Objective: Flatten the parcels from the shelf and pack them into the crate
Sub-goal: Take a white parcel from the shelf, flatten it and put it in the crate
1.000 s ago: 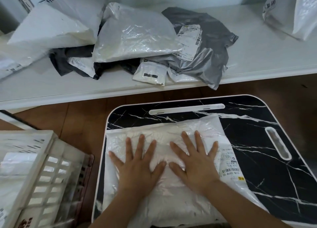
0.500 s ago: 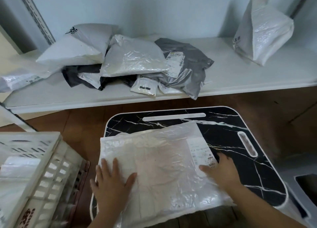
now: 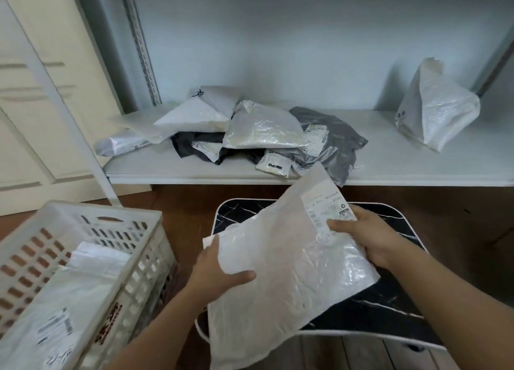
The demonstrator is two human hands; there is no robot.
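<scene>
- The shelf (image 3: pixel 417 158), far, carries a heap of parcels (image 3: pixel 264 130).
- The crate (image 3: pixel 111 222), near left, holds flat parcels.
- The black marble table (image 3: pixel 395 311) lies near right.
- The white parcel (image 3: pixel 292 258) is held tilted above the table.
- The left hand (image 3: pixel 217 275) grips its left edge, the right hand (image 3: pixel 364 238) its right edge.

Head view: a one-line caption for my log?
Both hands hold a white parcel above the marbled tray, beside the crate.

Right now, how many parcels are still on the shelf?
About 8: seven piled at the shelf's left and middle, one standing alone at the right. The pile overlaps, so more may be hidden.
</scene>
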